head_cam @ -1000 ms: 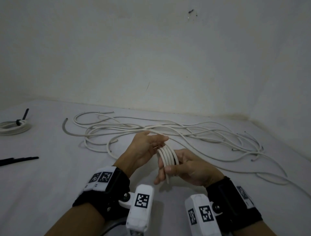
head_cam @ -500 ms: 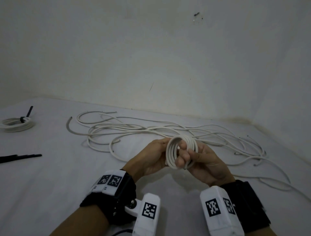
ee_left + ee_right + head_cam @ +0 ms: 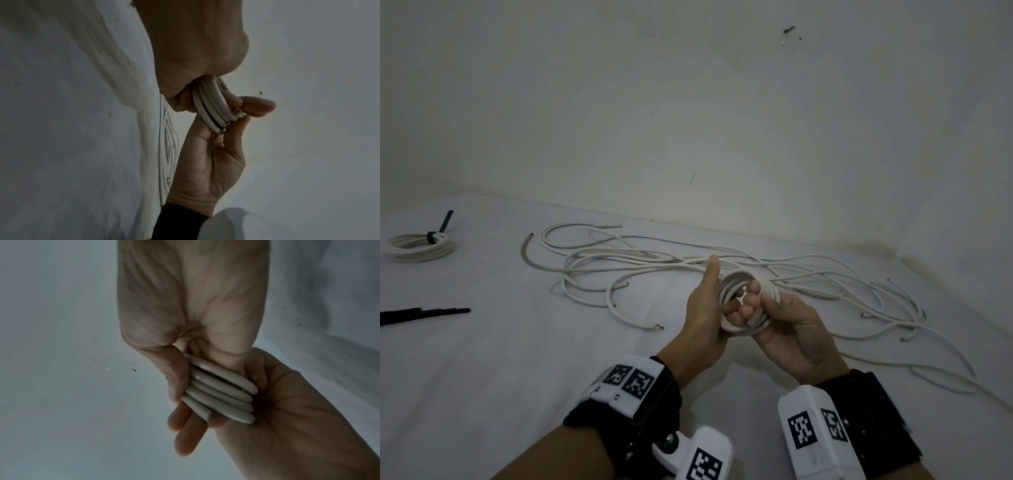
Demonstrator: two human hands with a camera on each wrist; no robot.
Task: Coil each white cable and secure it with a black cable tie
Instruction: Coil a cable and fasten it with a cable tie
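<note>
Coil [image 3: 748, 301] between both hands, loose cables [image 3: 654, 263] behind, tied coil [image 3: 421, 246] far left, ties [image 3: 424, 313] nearer

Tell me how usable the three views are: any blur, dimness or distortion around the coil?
Head view: dim, wide-angle bending at the edges, but the coil is sharp. Left wrist view: dark, soft, the left hand fills the top. Right wrist view: dim, close, slightly blurred; coil strands readable.

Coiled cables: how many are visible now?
2: one tied coil lies far left on the bed sheet; one untied coil is held by both hands. More could be out of frame.
</note>
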